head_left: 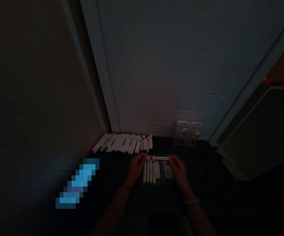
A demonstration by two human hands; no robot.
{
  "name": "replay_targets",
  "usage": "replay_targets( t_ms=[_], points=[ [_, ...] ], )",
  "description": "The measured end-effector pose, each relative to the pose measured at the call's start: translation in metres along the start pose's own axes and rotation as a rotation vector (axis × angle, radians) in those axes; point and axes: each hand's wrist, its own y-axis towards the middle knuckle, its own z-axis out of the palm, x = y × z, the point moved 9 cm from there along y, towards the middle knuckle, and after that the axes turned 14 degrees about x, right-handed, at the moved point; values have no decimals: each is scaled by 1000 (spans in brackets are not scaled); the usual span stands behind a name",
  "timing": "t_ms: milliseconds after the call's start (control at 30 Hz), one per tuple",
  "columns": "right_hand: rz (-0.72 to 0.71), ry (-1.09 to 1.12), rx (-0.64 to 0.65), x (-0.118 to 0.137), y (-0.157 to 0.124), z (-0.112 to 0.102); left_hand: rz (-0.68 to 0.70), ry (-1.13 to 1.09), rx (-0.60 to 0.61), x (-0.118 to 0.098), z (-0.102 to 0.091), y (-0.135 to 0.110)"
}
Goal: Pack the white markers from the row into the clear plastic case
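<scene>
The scene is very dark. Both my hands hold one white marker (159, 158) crosswise above a small clear box (167, 175). My left hand (136, 167) pinches its left end, near the red band. My right hand (177, 169) grips the right end. Several white markers (148, 172) lie side by side in the left part of the box. A row of several white markers (123, 143) lies on the dark floor just beyond, against the door.
A white door (171, 65) stands straight ahead, a wall (33, 91) to the left. Two clear plastic containers (187, 133) stand at the door's foot. A dark cabinet (262, 131) is at the right. A blurred blue patch (78, 183) lies at the lower left.
</scene>
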Motion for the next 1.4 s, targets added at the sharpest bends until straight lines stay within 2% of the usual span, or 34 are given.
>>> replay_targets(
  t_ms=[1400],
  points=[
    [-5, 15, 3, -2, 0, 1, 1, -3, -16, 1, -2, -1]
  ],
)
